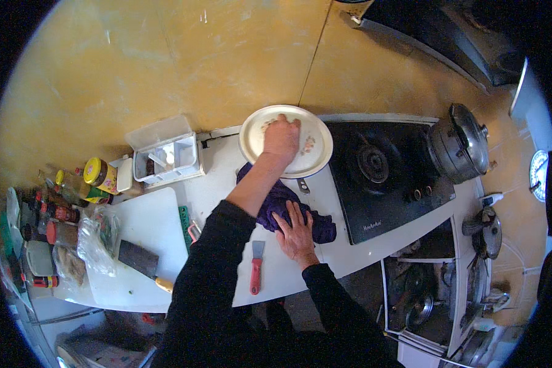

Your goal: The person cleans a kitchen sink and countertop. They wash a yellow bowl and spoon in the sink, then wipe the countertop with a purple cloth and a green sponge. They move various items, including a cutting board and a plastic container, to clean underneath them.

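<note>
My left hand [281, 138] reaches down inside a cream oval tray [319, 156] with a raised rim, its fingers bent and their tips hidden. Small pale brownish pieces [308, 144] lie on the tray beside the hand, and more show by the fingers. My right hand [296, 230] rests palm down, fingers apart, on a crumpled dark purple cloth [324, 229]. The cloth lies on the white counter below the tray, partly behind my left forearm. Nearer the counter's front edge lies a scraper with a red handle [255, 276].
Right of the tray is a black gas hob [386, 202] with a lidded metal pot [457, 147]. At left are a white cutting board [152, 221], a cleaver [139, 259], a seasoning box [165, 158], plastic bags [96, 244] and several jars. A yellowish wall stands behind the counter.
</note>
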Motion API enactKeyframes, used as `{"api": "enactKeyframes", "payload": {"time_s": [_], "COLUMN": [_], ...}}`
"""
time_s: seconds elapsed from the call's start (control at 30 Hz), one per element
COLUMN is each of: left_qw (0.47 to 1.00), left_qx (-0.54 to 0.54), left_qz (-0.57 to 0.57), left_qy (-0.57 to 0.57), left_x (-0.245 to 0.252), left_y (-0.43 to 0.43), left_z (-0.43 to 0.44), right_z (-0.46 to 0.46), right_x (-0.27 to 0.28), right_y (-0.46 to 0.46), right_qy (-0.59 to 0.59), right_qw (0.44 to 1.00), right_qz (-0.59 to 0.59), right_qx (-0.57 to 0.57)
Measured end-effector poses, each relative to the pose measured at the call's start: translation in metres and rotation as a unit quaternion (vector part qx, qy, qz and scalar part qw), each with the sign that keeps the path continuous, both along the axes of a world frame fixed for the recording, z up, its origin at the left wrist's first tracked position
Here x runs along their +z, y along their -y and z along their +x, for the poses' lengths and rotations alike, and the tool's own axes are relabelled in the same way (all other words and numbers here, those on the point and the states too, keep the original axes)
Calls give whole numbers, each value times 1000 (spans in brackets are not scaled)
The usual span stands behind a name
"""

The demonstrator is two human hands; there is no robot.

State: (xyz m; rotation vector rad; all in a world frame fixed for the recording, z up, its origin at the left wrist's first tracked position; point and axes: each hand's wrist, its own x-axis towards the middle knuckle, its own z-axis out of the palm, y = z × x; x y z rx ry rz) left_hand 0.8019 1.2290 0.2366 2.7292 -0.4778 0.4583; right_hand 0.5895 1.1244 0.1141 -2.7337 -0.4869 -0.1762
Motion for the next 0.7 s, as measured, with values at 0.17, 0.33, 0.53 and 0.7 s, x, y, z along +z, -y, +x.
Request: {"api": "enactKeyframes", "payload": {"time_s": [0.17,0.33,0.53,0.7], "left_qw": [999,997,989,969], "left_qx": [10,3,-39,96], "left_qz": [16,-80,-140,-35], "left_qy": [-31,-10,-38,-224], "left_x": [-23,-24,-26,-70], "left_y": [41,28,-25,-126], "left_z": [23,4,-130,-273], "right_z": [1,3,1,2], "right_x": [-1,-6,-24,-3], "right_y": [1,-6,11,-4], "right_qy": [13,-7,20,-18], "right_qw": [1000,1000,997,999], "right_qz": [7,-18,-75,-44], "right_qx": [4,4,2,-12]}}
